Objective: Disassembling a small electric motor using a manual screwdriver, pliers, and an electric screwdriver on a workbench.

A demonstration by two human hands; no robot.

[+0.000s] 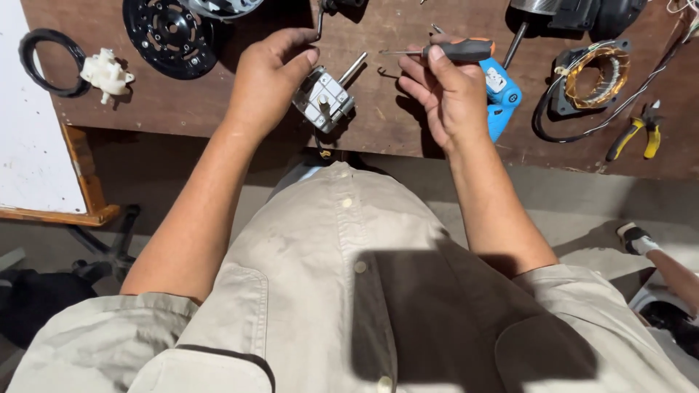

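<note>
The left hand (266,76) is pinching a small grey metal box with a thin shaft (325,98), holding it up just above the near edge of the brown wooden workbench (204,109). The right hand (448,91) is gripping a screwdriver with an orange and black handle (448,51), fingers curled around it. A blue plastic tool (501,98) is lying just beside that hand. Yellow-handled pliers (637,135) are lying near the right edge.
</note>
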